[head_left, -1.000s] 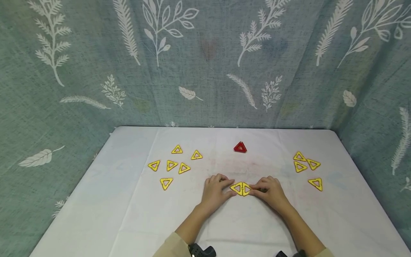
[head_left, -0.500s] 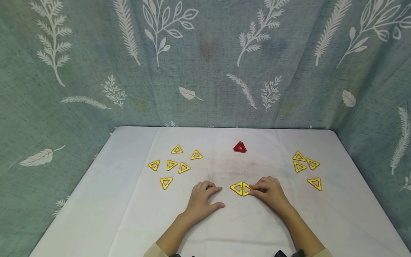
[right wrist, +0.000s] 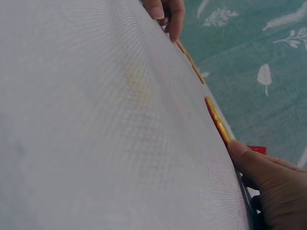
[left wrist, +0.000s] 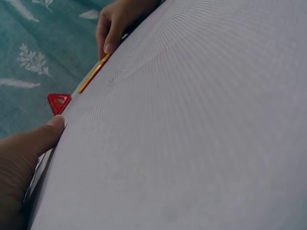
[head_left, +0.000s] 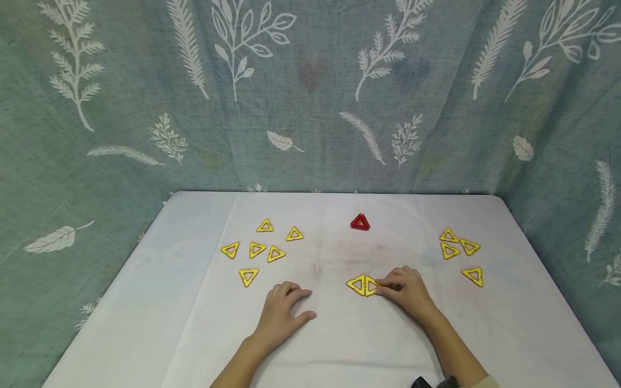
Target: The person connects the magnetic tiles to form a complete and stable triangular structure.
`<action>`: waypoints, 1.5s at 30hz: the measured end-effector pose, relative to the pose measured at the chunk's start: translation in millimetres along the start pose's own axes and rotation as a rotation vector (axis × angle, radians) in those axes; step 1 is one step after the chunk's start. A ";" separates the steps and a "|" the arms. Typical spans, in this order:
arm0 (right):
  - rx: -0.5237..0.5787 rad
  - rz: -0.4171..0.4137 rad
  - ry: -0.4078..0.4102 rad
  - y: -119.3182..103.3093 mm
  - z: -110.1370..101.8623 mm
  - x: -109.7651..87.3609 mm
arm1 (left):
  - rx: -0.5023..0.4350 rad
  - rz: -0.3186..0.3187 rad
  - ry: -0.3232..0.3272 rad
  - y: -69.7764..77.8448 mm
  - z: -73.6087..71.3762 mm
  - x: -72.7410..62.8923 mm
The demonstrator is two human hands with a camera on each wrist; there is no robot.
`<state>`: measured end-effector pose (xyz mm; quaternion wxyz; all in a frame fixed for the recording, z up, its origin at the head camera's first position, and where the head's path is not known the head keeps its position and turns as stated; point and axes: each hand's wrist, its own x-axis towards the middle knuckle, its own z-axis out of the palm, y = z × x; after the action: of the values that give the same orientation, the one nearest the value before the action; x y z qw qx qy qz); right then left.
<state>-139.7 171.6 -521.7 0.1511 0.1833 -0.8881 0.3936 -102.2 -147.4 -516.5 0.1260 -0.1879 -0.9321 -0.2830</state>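
- From my remote post, head view: a yellow triangle pair [head_left: 365,285] lies edge to edge on the bench [head_left: 310,355].
- Right hand [head_left: 406,291]: grip pinched on the pair's right end.
- Left hand [head_left: 281,310]: grip spread apart, left of the pair.
- Both wrist views give me the pair edge-on, red beneath yellow; overhead I see yellow.
- Left wrist shows the red piece's [head_left: 360,228] triangular face; right wrist, a sliver.
- Head view alone separates six loose triangles [head_left: 252,249] left, four others [head_left: 443,251] right.

Light is diffuse; the dimmer wrist views show moiré across the tablecloth [left wrist: 192,120].
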 end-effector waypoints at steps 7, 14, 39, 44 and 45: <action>0.009 0.029 -0.005 -1.9 2.1 -1.4 | 0.020 -0.047 0.026 -13.4 -7.3 -7.6; 0.001 0.048 -0.021 -3.3 -0.5 0.1 | 0.056 -0.092 0.049 -27.7 -22.3 -17.9; 0.009 0.003 0.004 -1.5 0.1 -1.1 | 0.176 -0.447 0.136 -83.7 -70.8 -38.2; 0.005 -0.011 0.006 -1.1 -0.3 -0.1 | 0.169 -0.438 0.111 -96.5 -74.9 -28.8; 0.003 -0.014 0.009 -1.0 -0.4 0.2 | 0.161 -0.434 0.102 -98.4 -75.0 -26.8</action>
<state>-139.4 171.2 -520.7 0.1576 0.1877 -0.8855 0.3947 -110.0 -273.8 -512.3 0.1236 0.0420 -0.9627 -0.2371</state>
